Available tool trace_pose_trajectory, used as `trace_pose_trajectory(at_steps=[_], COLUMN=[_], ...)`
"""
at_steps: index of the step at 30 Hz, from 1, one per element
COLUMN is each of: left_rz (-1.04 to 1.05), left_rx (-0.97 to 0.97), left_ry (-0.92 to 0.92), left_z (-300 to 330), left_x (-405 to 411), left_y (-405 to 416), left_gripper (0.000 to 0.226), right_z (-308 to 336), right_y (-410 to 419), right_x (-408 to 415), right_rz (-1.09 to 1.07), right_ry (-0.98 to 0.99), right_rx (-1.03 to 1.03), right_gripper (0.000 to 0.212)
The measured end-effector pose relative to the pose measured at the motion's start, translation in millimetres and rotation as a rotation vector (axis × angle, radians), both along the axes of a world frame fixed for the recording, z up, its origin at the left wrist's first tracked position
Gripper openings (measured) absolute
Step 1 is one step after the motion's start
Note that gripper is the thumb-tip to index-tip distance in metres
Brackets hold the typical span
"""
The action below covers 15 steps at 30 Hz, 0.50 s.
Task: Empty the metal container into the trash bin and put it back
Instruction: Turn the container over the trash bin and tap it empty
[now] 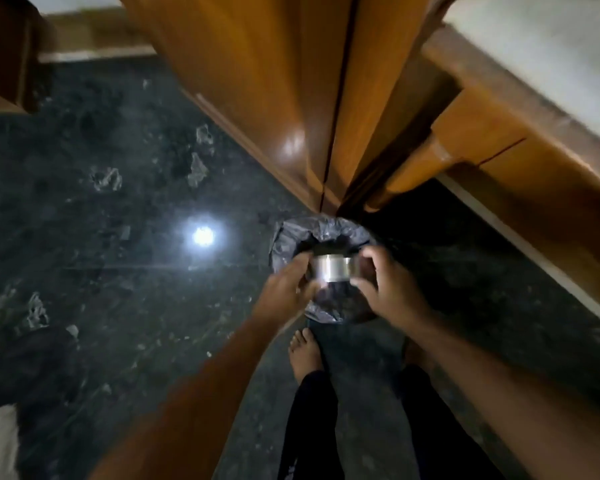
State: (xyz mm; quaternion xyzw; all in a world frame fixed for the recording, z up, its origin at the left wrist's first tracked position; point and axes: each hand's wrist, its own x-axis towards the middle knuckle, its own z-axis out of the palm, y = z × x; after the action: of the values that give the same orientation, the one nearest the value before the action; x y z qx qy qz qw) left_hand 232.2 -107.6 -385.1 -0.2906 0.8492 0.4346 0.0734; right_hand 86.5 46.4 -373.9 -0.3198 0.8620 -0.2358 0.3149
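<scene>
Step in hand, by my read: the emptying, w/ the putting-back not yet done. Next move prob. called for a full tip so the mouth faced down into the liner, a check that nothing clung inside, then carrying it back to its spot, which wasn't in view.

Largest first: dark stone floor (101, 188) spread to the left of the hands and under them; orange wooden door (257, 81) stood beyond the hands, further away. Trash bin (284, 233), lined w/ a dark plastic bag, sat directly below and just past both hands, at the foot of the door. A bare foot (305, 351) stood nearer than the hands, just short of the bin.

Left hand (283, 294) and right hand (388, 289) both grasped the metal container (333, 270), one on each side, fingers curled round its wall. Container hung betw. the hands, over the bin's opening, not touching the liner as far as I could tell.

Container itself: small, round, shiny steel, low wall catching light. Blur hid its contents and exact tilt; couldn't tell if anything was left in it.
</scene>
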Motion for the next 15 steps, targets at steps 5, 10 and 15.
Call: trace_pose_trajectory(at_steps=[5,10,15], left_rz=[0.331,0.596,0.902], left_rx=[0.292,0.492,0.688], left_ry=[-0.133,-0.123,-0.145], left_z=[-62,-92,-145], left_x=[-55,-71,-77], left_y=[-15,-6,3], left_gripper=[0.04,0.041,0.081], right_z=[-60,-90,-100], right_y=[-46,-59,-49], right_x=[-50,-62,-53], right_rz=[-0.083,-0.143,-0.236], right_ry=[-0.12,-0.184,-0.253], right_rx=[0.112,0.18,0.129], right_gripper=[0.053,0.054,0.048])
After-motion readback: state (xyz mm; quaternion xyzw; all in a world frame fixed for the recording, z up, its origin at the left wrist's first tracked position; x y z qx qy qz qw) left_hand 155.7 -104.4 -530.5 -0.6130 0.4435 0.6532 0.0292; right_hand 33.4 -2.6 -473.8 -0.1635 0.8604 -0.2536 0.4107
